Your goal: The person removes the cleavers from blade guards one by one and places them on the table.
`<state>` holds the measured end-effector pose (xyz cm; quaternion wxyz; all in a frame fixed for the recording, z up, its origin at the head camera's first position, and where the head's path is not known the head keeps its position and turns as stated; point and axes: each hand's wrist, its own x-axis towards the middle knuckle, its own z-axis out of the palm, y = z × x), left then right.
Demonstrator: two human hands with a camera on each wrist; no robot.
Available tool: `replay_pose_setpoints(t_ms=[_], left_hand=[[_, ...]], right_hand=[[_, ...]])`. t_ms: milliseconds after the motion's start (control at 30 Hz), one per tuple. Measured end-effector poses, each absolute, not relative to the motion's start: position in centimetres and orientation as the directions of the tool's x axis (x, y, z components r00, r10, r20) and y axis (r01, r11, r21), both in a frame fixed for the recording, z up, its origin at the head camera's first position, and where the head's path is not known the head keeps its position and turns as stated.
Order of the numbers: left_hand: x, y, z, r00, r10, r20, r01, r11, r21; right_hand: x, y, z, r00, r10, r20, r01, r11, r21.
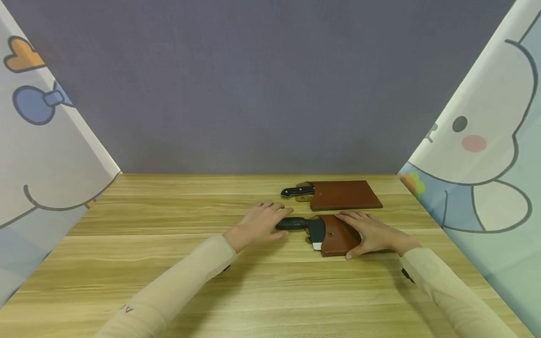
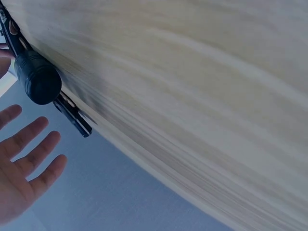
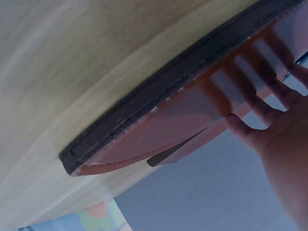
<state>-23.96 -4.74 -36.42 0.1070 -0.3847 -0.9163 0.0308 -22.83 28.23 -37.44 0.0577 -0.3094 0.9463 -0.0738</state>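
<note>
A cleaver with a black ridged handle [image 1: 292, 223] lies on the table, most of its blade inside a brown leather sheath [image 1: 338, 234]; the dark base of the blade [image 1: 316, 231] shows at the mouth. My left hand [image 1: 261, 224] hovers at the handle's end, its fingers spread. In the left wrist view those fingers stand apart from the handle [image 2: 41, 79]. Over the sheath stretches my right hand [image 1: 372, 232], fingers toward its far edge and thumb at the near edge. The right wrist view shows straight fingertips [image 3: 231, 120] touching the leather [image 3: 183, 115].
Behind the cleaver lies a second brown sheath [image 1: 346, 195] holding a knife with a black riveted handle [image 1: 297, 191]. A grey panel [image 1: 262, 94] rises at the table's back edge, with cartoon-printed cloth [image 1: 486, 155] along both sides. The table [image 1: 169, 206] has wood grain.
</note>
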Motion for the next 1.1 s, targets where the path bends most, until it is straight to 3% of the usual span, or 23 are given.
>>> replay_pose_setpoints(t_ms=[700,1100], left_hand=[[-25.1,-2.2,-37.2,-0.687,0.725,0.045,0.705,0.68,-0.199],[-25.6,-1.8,-37.9,-0.662,0.747,0.055,0.73,0.66,-0.177]], right_hand=[[-22.8,28.1,-37.2,-0.815,-0.578,-0.047,-0.56,0.805,-0.193],[-22.9,28.2,-37.5,-0.816,-0.577,-0.023,-0.563,0.804,-0.19]])
